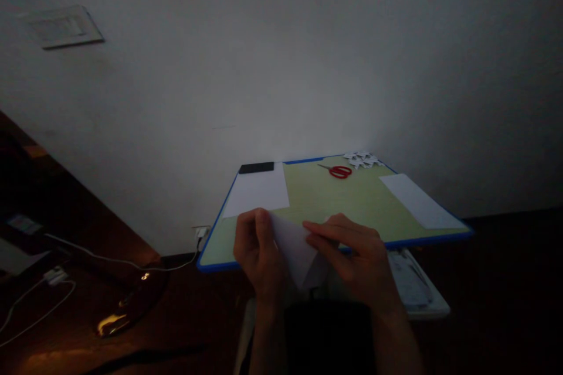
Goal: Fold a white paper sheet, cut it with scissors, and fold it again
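Between my hands, at the near edge of the desk, is a white sheet of paper (297, 249) with a fold running down to a pointed lower corner. My left hand (261, 252) pinches its upper left corner between thumb and fingers. On the other side, my right hand (352, 246) has its thumb and forefinger closed on the paper's right edge. Farther back on the desk lie red-handled scissors (340, 172), their blades pointing left. Beyond them, at the far right corner, several small folded white paper pieces (363, 159) sit in a cluster.
The pale green desk (316, 193) has a blue rim and stands against the wall. White sheets (257, 192) lie at its left, with a black flat object (256, 167) at their top. Another sheet (420, 202) lies right. Below is an open drawer (413, 287); a white cable (127, 262) hangs left.
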Demonstrator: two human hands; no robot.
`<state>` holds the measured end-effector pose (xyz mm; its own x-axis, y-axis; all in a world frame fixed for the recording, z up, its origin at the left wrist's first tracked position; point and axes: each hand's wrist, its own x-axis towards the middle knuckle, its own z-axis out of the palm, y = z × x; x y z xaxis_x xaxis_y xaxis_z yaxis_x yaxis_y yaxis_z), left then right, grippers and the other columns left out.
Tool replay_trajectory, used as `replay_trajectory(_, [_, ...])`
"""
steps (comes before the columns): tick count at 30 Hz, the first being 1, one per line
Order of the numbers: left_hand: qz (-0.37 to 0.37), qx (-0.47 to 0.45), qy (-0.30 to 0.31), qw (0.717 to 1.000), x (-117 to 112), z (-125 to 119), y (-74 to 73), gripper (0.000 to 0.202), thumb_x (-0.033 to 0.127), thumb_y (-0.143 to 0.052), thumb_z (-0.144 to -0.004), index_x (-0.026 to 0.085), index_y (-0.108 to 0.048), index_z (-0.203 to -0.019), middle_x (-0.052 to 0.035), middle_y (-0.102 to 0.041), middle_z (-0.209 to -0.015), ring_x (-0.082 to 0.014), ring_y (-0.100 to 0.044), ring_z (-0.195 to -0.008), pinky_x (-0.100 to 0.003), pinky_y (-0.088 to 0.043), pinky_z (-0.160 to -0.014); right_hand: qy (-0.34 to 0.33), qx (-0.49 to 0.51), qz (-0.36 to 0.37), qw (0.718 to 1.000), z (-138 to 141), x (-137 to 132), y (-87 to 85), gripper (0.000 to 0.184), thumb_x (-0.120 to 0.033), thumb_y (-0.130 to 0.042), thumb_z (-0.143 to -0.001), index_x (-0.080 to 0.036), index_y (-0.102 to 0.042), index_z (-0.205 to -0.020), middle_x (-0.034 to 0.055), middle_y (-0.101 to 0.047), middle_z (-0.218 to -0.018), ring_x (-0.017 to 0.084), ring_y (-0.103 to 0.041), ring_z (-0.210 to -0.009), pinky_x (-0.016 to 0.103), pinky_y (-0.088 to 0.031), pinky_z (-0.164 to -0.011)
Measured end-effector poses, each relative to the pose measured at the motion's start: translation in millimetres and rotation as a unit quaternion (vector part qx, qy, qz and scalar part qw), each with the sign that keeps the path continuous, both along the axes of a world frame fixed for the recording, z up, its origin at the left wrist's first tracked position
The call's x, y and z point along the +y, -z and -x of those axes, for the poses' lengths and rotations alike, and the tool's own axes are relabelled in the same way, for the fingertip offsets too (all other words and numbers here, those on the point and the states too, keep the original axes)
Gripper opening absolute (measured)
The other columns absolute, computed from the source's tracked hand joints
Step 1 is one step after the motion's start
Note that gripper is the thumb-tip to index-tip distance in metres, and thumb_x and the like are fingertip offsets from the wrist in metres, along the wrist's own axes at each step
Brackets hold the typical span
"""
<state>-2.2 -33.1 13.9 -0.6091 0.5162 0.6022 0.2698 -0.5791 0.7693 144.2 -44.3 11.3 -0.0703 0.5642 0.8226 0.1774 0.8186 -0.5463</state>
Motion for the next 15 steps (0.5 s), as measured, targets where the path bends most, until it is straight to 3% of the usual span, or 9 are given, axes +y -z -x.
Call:
replay_trajectory(6, [0.055, 0.054, 0.138, 0.987, 1.2, -3.8, 2.1, 0.03, 0.043, -0.064, -0.101, 0.02, -0.062, -0.082, 0.0035, -0.06, -0.063, -0.0109, -0.053, -0.054, -0.02, -0.037, -0.048, 0.101, 0.051, 0.019, 0.993, 2.6, -0.7, -2.6, 0.022, -0.013, -0.077, -0.094, -0.027, -0.083, -0.109, -0.0036, -0.078, -0.082, 0.013, -0.064, -0.069, 0.027, -0.052, -0.067])
replay_trajectory(10, [0.081, 0.061, 0.144, 0.984, 2.3, -3.9, 4.6, 0.031, 0.047, -0.06, -0.103, 0.021, -0.06, -0.087, 0.0059, -0.055, -0.055, -0.0099, -0.046, -0.046, -0.02, -0.029, -0.042, 0.101, 0.049, 0.015, 0.994, 4.0, -0.7, -3.3, 0.023, -0.013, -0.077, -0.094, -0.028, -0.083, -0.111, -0.004, -0.079, -0.085, 0.012, -0.066, -0.071, 0.026, -0.052, -0.069])
replay_trajectory(15, [0.099, 0.064, 0.162, 0.98, 3.1, -3.8, 5.4, 0.031, 0.051, -0.057, -0.104, 0.023, -0.058, -0.091, 0.0061, -0.055, -0.055, -0.0103, -0.045, -0.046, -0.02, -0.028, -0.042, 0.093, 0.046, 0.018, 0.994, 4.3, 0.5, -2.7, 0.023, -0.014, -0.077, -0.094, -0.027, -0.083, -0.112, -0.0043, -0.078, -0.082, 0.012, -0.065, -0.07, 0.025, -0.052, -0.069])
